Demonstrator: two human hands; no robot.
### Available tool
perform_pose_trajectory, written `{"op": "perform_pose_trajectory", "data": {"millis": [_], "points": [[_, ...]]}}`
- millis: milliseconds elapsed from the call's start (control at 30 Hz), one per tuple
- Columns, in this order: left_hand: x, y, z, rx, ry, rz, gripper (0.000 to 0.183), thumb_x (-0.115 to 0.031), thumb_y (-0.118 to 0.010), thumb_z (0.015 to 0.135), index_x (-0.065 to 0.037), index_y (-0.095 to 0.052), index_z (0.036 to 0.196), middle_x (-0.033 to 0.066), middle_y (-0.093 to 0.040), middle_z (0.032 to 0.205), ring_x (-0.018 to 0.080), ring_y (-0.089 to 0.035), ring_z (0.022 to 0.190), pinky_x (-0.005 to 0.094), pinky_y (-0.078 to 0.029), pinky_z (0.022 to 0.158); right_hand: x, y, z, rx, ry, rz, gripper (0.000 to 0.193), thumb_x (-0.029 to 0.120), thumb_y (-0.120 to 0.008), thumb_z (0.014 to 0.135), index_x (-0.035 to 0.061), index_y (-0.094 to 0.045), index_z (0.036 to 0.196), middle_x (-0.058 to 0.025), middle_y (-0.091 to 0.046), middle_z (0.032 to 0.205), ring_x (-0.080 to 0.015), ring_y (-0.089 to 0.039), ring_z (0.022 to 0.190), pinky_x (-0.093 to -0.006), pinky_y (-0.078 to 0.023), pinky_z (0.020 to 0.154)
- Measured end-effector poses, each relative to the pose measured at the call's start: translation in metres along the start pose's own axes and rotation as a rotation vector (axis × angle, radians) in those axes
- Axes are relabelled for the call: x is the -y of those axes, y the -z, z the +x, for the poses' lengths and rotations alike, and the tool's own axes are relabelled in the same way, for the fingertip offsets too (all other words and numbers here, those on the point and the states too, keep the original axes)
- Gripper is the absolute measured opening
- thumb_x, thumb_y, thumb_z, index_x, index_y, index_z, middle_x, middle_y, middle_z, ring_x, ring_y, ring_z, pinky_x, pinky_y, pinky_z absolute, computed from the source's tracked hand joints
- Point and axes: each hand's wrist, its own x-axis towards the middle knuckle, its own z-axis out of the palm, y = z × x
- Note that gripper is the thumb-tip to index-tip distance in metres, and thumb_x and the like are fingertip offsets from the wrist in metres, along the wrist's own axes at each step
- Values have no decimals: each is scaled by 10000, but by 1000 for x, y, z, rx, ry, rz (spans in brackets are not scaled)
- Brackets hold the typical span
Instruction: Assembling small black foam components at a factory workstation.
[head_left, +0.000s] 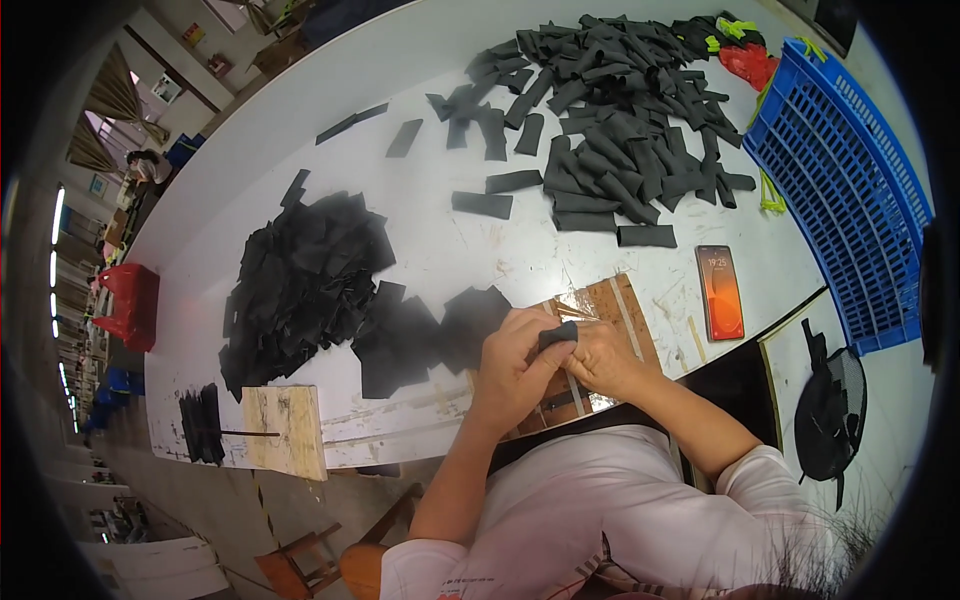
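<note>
White table (430, 230), scuffed — brown wooden board (605, 305) under grip; big heap of flat black pieces (300, 270) left of it; rolled dark pieces (610, 130) piled beyond; phone (720, 295) right of grip; pale wooden block (285, 430) well left.

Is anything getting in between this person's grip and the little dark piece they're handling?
Nothing visible is. The left grip holds the small black piece directly, with the right grip close against it. The slatted wooden board lies beneath, not between. Whatever the hands cover can't be seen.
</note>
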Motion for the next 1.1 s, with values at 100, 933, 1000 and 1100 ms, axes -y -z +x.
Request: {"op": "perform_pose_trajectory", "data": {"millis": [100,933,1000,1100], "points": [[-17,-7,-9,-120,86,-185,132,-8,-562,711,37,-555,835,103,-558,803,188,-516,777,259,-410,663,4,8,3,54,-3,-2,103,51,-486,680,5,-503,771,-148,-528,671,-334,-521,636,-389,-431,568],[2,6,-22,-485,111,-719,137,-88,-471,841,30,-540,831,124,-566,841,168,-525,775,288,-412,735,31,39,29,151,34,-10,181,184,-552,749,6,-555,716,-119,-559,660,-251,-541,542,-333,-429,503],[15,13,-22,-572,283,-236,127,-67,-498,807,28,-562,861,79,-580,812,128,-547,748,243,-427,693,39,67,49,269,-240,368,327,300,-509,808,-14,-547,727,-88,-558,622,-151,-531,508,-274,-407,471],[60,13,-22,-530,383,95,211,-86,-533,774,15,-531,959,112,-569,894,179,-548,826,272,-428,719,9,70,64,-105,-307,685,397,370,-454,836,-7,-545,752,-40,-525,573,-79,-480,502,-227,-367,454]]}}
